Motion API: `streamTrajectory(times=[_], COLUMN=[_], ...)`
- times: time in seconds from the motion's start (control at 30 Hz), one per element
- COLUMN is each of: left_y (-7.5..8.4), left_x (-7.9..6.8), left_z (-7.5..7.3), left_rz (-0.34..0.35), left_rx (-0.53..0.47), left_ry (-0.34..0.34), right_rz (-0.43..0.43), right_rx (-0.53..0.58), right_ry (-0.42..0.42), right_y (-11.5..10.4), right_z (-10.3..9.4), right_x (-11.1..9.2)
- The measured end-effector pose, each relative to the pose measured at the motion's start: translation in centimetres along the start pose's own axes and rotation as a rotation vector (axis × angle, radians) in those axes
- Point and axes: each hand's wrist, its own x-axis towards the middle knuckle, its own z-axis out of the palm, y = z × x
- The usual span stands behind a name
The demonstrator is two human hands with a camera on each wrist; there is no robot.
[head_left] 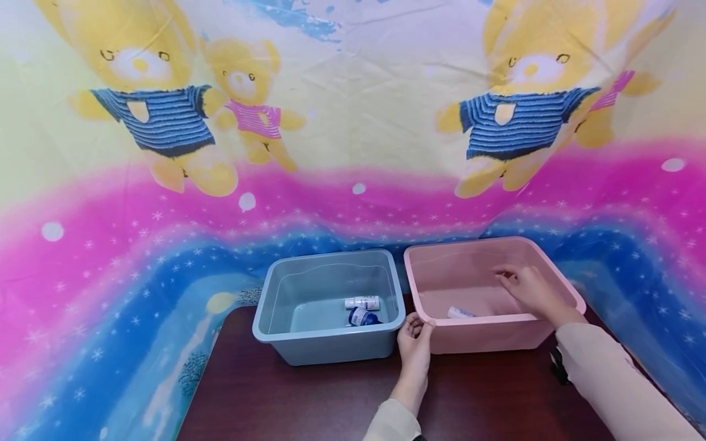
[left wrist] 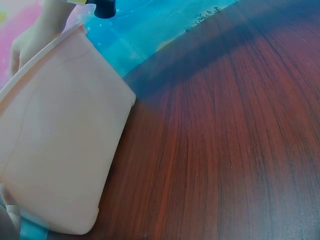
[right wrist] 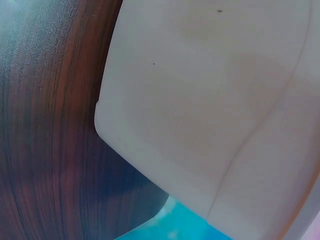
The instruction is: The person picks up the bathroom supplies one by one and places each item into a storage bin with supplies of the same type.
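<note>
My left hand (head_left: 415,343) is at the front left corner of a pink plastic bin (head_left: 485,337), with its thumb on the rim and its fingers curled beside the corner. Inside that bin, over the right half, is my right hand (head_left: 526,288); its fingers are loosely bent and nothing shows between them. A white tube-like item (head_left: 460,312) lies on the bin floor near the front wall, partly hidden by the rim. The right hand also appears beyond the bin wall in the left wrist view. Only the bin's outer wall (right wrist: 190,110) and table fill the right wrist view.
A blue-grey bin (head_left: 336,346) stands left of the pink one. It holds a white bottle (head_left: 362,302) and a dark blue bottle (head_left: 361,316) with a white label. Both bins sit on a dark wooden table (head_left: 265,392) against a bear-printed cloth (head_left: 353,135).
</note>
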Motion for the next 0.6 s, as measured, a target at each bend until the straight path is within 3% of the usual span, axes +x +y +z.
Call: streamTrajectory(times=[0.4,0.6], left_y=[0.20,0.17], left_x=[-0.17,-0.94], left_z=[0.04,-0.38], left_rz=[-0.061,-0.093], left_rx=[-0.001,0.010], left_ry=[0.023,-0.005], right_rz=[-0.052,-0.098], right_rx=[-0.048,-0.055], right_ry=[0.048,0.092], right_y=[0.31,0.29], right_z=[0.41,0.68], right_x=[-0.44,-0.79])
